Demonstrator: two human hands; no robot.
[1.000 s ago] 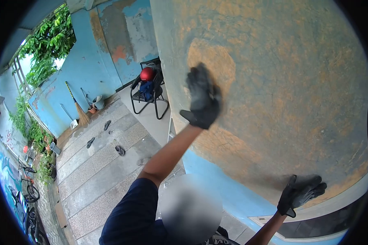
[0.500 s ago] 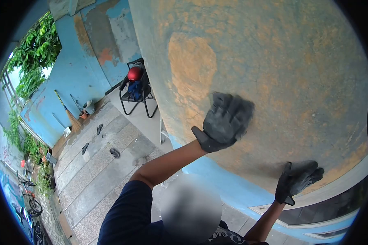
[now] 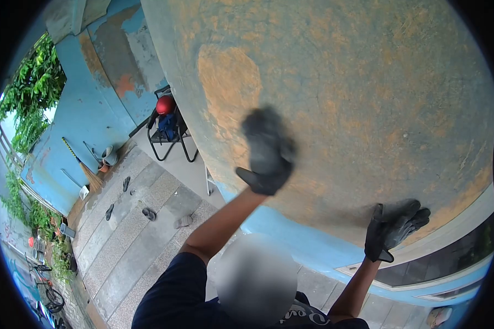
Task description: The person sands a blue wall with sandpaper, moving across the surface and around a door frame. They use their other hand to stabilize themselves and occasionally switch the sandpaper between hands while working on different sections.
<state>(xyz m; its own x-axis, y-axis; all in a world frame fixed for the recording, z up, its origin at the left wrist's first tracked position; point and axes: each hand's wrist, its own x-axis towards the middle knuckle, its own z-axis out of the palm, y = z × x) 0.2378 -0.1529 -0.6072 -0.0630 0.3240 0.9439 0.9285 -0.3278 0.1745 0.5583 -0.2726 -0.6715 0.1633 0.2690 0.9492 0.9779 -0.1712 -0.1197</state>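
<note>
My left hand (image 3: 266, 153), in a black glove, is against or close to the worn wall surface (image 3: 335, 109), just below a paler orange patch (image 3: 229, 75). Its thumb sticks out to the left. Motion smears the fingers, so their shape and anything under them cannot be made out. My right hand (image 3: 395, 227), also gloved in black, rests low on the same wall, right of the left hand. Its fingers are stretched out and nothing shows in them. A light-blue band (image 3: 291, 230) runs along the wall below both hands.
A window (image 3: 439, 263) lies below my right hand. To the left, a black chair (image 3: 173, 137) holds a red helmet (image 3: 165, 105). A broom (image 3: 90, 175) and a bucket (image 3: 110, 156) stand by the blue wall. Sandals (image 3: 149, 213) lie on the tiles; a bicycle (image 3: 52, 296) is farther off.
My left hand has moved left across the wall, towards the orange patch, and is more blurred. My right hand stays at nearly the same spot. The whole view has shifted slightly.
</note>
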